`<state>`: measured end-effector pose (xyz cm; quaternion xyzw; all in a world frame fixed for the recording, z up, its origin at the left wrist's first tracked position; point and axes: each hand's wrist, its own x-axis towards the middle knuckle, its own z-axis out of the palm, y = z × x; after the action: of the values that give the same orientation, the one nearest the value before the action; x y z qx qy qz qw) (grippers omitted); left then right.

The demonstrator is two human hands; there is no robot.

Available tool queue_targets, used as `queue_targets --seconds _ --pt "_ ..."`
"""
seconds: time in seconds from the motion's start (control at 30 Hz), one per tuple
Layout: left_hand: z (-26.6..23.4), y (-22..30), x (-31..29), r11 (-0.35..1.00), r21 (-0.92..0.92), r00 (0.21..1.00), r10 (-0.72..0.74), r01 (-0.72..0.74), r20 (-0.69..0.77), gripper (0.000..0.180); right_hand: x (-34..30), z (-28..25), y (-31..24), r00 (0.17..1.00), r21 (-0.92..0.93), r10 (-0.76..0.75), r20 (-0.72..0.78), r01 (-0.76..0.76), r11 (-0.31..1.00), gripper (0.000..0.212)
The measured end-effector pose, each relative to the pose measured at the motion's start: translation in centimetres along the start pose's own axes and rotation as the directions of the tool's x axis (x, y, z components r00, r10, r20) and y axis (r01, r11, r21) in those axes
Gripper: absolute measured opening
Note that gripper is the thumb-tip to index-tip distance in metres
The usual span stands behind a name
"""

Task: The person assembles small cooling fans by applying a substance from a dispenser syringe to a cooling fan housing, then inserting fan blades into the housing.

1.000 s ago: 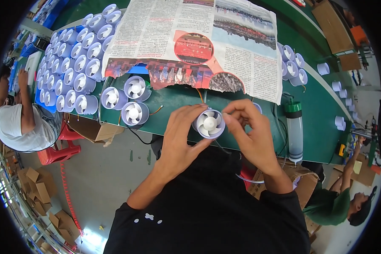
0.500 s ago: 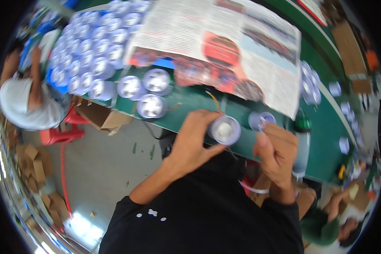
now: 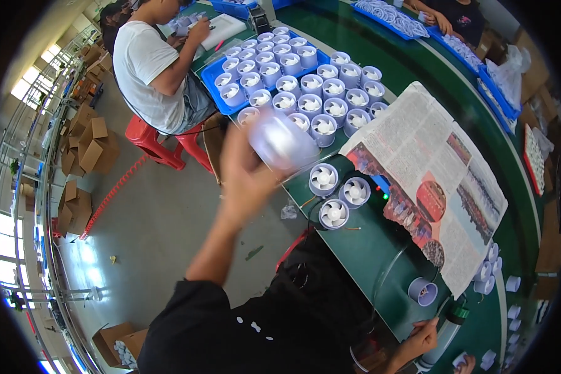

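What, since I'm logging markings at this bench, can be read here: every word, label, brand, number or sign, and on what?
None that I can quote.
Newspaper sheet: columns of print, too small to read.
Fan unit in the left hand: too motion-blurred to show any lettering.
Green-capped cylinder: no legible marking.
Black shirt: small white marks that look like shapes, not letters.
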<state>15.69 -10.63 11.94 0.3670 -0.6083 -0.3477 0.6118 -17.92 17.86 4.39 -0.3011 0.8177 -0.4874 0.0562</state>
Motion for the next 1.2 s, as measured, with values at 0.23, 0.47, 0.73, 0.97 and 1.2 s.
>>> queue_targets --seconds 0.23,0.47,0.73,0.97,1.2 --pt "-20.4 -15.7 22.3 0.625 0.756 0.941 0.097 0.196 -0.324 0.068 -1.2 0.3 0.3 0.998 -0.021 0.058 0.004 -0.058 0.998 0.056" --pt "-23.5 -24.6 27.6 0.379 0.824 0.906 -0.195 0.422 -0.375 0.071 -2.8 0.3 -0.4 0.994 0.0 0.092 -0.062 -0.092 0.996 0.057" --pt "-34.8 -26.2 34.7 -0.343 0.861 0.919 -0.015 -0.375 0.394 0.046 -3.1 -1.1 -1.3 0.989 0.042 0.149 0.0 -0.148 0.988 0.053" --pt "-23.2 -23.0 24.5 0.798 0.585 0.956 -0.038 -0.145 0.29 0.045 0.8 -2.1 -4.1 0.999 -0.141 -0.025 0.026 0.029 0.99 0.04" --pt "-0.4 -0.9 1.8 0.913 0.345 0.742 -0.075 -0.217 0.666 0.033 4.6 -4.9 -1.8 0.962 -0.252 -0.264 -0.067 0.24 0.937 0.033"
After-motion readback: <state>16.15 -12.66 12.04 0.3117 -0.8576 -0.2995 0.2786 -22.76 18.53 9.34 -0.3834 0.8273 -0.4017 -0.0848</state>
